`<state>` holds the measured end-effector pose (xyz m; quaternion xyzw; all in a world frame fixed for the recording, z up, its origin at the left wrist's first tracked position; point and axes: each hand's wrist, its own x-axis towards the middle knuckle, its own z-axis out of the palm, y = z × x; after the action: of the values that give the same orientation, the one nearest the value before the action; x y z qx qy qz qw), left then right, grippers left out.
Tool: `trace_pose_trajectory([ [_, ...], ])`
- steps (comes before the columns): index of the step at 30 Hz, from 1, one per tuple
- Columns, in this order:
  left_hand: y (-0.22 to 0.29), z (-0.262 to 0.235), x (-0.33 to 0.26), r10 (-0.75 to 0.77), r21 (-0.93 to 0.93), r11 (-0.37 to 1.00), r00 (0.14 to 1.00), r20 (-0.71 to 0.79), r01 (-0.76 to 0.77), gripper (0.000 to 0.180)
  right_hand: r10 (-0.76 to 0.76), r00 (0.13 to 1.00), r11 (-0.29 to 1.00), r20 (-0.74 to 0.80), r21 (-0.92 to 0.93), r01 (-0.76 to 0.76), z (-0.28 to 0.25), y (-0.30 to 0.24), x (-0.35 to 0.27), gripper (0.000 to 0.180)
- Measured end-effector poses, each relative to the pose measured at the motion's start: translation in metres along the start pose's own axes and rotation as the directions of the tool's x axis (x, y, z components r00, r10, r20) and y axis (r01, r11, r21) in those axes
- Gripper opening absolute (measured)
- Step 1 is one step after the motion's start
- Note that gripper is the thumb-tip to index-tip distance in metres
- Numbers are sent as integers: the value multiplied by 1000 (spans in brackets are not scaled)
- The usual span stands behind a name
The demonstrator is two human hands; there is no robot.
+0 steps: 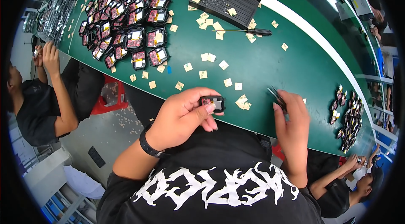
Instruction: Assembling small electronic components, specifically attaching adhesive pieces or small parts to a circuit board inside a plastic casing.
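My left hand is closed around a small black device housing, its open side up. A red circuit board and a grey-white block show inside, partly under my thumb. To the right, over the table's near edge, my right hand pinches a pair of dark tweezers, their tips pointing up and left, apart from the housing. Between the hands lies a little cluster of square cream paper pieces.
A large heap of similar housings covers the table's far left. A black tray and a screwdriver lie at the back. More small parts are piled far right. Paper squares are scattered across the green table. Seated people flank me.
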<state>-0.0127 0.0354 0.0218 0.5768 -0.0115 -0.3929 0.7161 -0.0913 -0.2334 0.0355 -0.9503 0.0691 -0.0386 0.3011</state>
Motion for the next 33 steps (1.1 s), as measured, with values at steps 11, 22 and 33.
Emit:
trace_pose_trajectory([
  [11,1,0,-5,45,-147,989,996,80,-33,45,-248,955,967,-164,-91,236,3,6,-7,29],
  [22,14,11,-10,65,73,994,981,180,-79,41,-385,912,901,-138,157,404,9,-12,-8,29],
  [33,14,11,-14,85,117,987,975,205,-111,44,-91,985,957,-143,-287,47,17,18,5,25],
])
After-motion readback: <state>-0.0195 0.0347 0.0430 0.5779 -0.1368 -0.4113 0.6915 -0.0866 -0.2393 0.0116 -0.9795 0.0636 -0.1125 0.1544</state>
